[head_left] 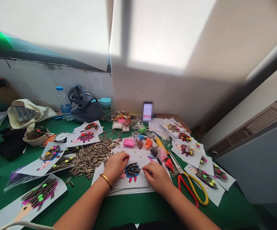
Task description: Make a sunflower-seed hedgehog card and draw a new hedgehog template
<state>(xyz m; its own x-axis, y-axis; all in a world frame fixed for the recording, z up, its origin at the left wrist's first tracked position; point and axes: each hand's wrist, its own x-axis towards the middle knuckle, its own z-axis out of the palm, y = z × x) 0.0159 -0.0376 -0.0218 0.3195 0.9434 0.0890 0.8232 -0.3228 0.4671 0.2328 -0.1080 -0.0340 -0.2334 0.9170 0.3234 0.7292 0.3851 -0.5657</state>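
Note:
On a white sheet (138, 183) in front of me is a hedgehog picture (132, 170), with a back of dark sunflower seeds, a blue clay outline and pink feet. My left hand (116, 165), a gold bangle on its wrist, rests at the picture's left side over the pink head. Its thumb and fingertips are pressed together; what they hold, if anything, is hidden. To the right of the picture, my right hand (158, 176) is pinched closed above the sheet, and anything between its fingertips is too small to name.
A pile of sunflower seeds (90, 156) lies left of the sheet. Behind it are clay packets such as a pink one (129, 142). Scissors (188, 182) lie by my right forearm. Hedgehog pictures (41, 195) flank both sides; a phone (147, 111) leans at the wall.

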